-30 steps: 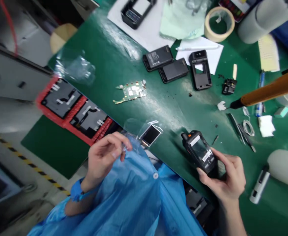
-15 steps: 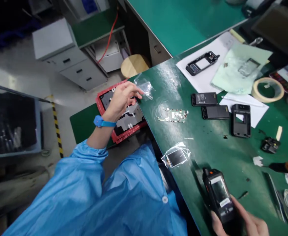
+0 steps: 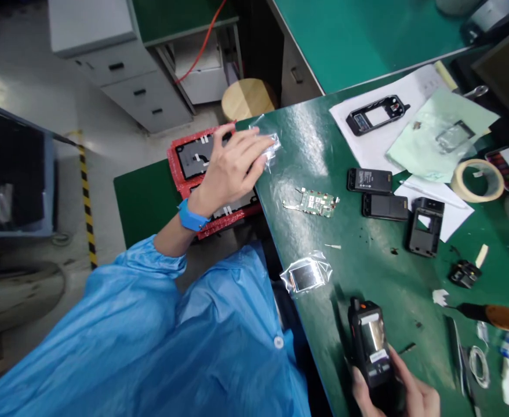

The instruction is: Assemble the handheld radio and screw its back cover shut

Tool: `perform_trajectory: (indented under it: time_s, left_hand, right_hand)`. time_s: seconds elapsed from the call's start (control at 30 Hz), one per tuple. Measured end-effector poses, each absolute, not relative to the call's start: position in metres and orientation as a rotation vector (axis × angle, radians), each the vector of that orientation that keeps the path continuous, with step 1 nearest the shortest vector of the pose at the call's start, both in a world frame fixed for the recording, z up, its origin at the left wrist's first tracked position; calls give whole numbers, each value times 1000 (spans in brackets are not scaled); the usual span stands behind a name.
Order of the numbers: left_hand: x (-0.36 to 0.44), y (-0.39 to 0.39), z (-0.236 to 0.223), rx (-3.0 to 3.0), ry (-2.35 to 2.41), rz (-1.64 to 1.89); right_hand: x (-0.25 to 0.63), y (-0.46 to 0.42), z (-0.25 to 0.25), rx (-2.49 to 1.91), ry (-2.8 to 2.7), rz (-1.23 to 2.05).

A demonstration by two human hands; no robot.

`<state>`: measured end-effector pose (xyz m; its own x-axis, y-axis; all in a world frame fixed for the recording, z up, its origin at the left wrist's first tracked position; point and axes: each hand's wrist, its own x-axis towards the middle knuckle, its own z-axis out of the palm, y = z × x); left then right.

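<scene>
A pale grey floor (image 3: 24, 69) runs down the left, crossed by a strip of yellow-and-black hazard tape (image 3: 87, 202) beside a blue-grey bin (image 3: 49, 191) with a dark interior. Towards the top stand a light drawer cabinet (image 3: 126, 81) with dark handles, a small green-topped table (image 3: 180, 23) with a red cord (image 3: 203, 46) slanting down before it, and a round wooden stool (image 3: 250, 98). The green bench (image 3: 359, 278) fills the right, its far corner washed with white glare, and a second, brighter green worktop (image 3: 359, 46) adjoins it behind.
</scene>
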<state>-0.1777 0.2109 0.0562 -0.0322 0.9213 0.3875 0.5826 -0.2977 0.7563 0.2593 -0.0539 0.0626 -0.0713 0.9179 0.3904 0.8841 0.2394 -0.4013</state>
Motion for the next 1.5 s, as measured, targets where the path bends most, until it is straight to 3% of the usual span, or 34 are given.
perform_trajectory:
  time_s: [0.2, 0.4, 0.57, 0.83, 1.13, 1.2, 1.37, 1.5]
  left_hand:
    - [-143, 178, 49, 1772, 1732, 1406]
    - [-99, 87, 45, 1814, 1562, 875]
    - [-88, 57, 42, 1526, 1360, 691]
    - [-84, 49, 33, 1532, 1191, 898]
    - [-90, 45, 59, 1831, 1141, 1076]
    - [-88, 47, 66, 1929, 1108, 1108]
    - [-70, 51, 80, 2257, 919, 1142]
    - [-58, 46, 81, 2463, 815, 1159]
  right_hand:
    - [245, -47, 71, -1588, -2037, 4]
    - [239, -46, 73, -1631, -2060, -17]
    - [240, -47, 71, -1624, -2034, 21]
    - [242, -60, 65, -1764, -2026, 20]
    - [216, -59, 79, -1711, -1886, -22]
    - [195, -55, 88, -1665, -1779, 164]
    - [139, -38, 102, -1536, -1184, 1074]
    - [117, -24, 99, -1393, -595, 1363]
